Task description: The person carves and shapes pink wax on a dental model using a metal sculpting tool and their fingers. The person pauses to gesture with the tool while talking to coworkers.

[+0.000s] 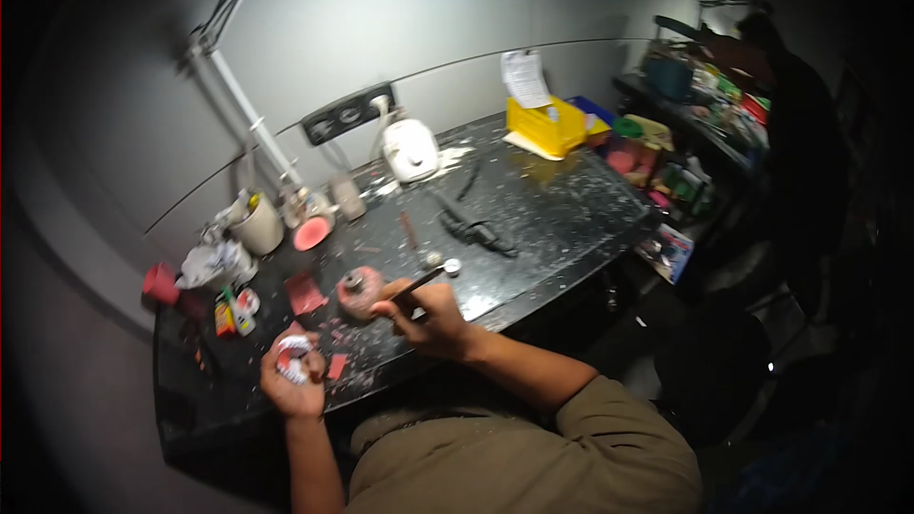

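My left hand (303, 400), low on the left, is closed around a white dental model with pink wax (293, 362) on it. My right hand (433, 320) grips a slim dark-handled tool (420, 283) like a pen; its working end is blurred, so I cannot tell its exact kind. That end lies close to a round burner with a pinkish body (360, 295) and a metal top. Near the left hand are a pink wax sheet (305, 293), a smaller wax piece (337, 365) and scattered pink scraps. A small white round cup (452, 267) stands just beyond the right hand.
Dark cables with a black handpiece (481, 236) lie mid-bench. A white device (410, 149) sits by the wall sockets (348, 114). A beige container (258, 226), a pink bowl (311, 232) and small bottles (236, 313) stand left. A yellow box (546, 127) stands at the back; another person (804, 152) is right.
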